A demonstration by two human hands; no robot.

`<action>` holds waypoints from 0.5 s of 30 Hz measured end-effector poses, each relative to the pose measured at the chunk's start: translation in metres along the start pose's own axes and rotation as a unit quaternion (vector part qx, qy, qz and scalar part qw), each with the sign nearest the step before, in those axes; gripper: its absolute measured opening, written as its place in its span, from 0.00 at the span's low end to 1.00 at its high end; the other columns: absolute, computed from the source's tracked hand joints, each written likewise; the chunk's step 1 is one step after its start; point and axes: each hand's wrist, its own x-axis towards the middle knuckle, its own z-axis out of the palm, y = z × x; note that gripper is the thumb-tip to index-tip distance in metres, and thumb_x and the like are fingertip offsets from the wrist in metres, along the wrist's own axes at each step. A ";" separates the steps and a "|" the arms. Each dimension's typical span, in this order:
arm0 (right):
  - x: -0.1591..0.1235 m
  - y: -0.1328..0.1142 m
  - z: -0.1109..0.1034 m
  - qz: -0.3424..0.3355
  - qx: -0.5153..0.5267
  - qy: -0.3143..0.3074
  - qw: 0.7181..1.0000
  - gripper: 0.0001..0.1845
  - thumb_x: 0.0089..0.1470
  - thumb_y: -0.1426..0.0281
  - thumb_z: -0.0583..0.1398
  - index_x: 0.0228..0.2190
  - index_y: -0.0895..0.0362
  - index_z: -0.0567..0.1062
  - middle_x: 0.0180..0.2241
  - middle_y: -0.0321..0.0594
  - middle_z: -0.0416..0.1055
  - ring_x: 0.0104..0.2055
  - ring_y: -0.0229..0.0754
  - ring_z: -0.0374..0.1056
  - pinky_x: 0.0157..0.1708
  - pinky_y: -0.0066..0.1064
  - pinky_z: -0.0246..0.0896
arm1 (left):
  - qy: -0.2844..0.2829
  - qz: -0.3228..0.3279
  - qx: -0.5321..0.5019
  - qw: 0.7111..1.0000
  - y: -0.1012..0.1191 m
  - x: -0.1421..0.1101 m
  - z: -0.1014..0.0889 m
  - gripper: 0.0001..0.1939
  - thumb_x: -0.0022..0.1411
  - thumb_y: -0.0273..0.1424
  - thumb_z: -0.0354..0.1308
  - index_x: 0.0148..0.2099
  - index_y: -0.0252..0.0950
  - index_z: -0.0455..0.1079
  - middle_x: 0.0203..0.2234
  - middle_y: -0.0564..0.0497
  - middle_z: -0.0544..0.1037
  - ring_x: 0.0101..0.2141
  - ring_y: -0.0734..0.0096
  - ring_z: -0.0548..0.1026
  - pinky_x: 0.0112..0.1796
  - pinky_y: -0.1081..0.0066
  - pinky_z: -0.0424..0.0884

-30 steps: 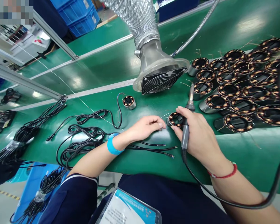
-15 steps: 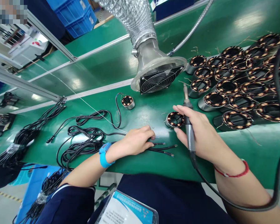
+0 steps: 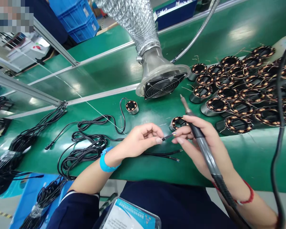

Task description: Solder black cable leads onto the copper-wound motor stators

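Observation:
My left hand (image 3: 146, 138) pinches a black cable (image 3: 168, 137) close to its stripped end. My right hand (image 3: 200, 136) has its fingertips at the wire ends of that same cable. A soldering iron (image 3: 201, 140) also rests in the right hand, against the thumb side, its metal tip pointing up and away. Just behind the fingertips stands a copper-wound stator (image 3: 177, 122), partly covered by the right hand. Other cable ends (image 3: 171, 156) lie on the green bench below the hands.
Rows of stators (image 3: 238, 124) fill the right side. A fume duct with a fan (image 3: 165, 86) hangs ahead. One stator with a cable attached (image 3: 132, 107) stands behind my left hand. Coiled black cables (image 3: 85, 146) lie left, with a bundle (image 3: 21, 140) beyond. The iron's cord (image 3: 277, 127) loops at right.
My left hand has lifted a cable end off the bench. My right hand has moved from beside the stator to the cable's wires, and the soldering iron has tilted leftward.

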 end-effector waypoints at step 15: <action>0.001 -0.001 0.013 -0.052 0.066 -0.004 0.996 0.25 0.57 0.76 0.60 0.54 0.47 0.64 0.38 0.35 0.74 0.36 0.37 0.74 0.40 0.31 0.74 | -0.047 0.091 0.100 0.990 -0.007 -0.002 -0.001 0.07 0.66 0.33 0.51 0.40 0.34 0.63 0.28 0.53 0.69 0.28 0.78 0.67 0.31 0.76 0.64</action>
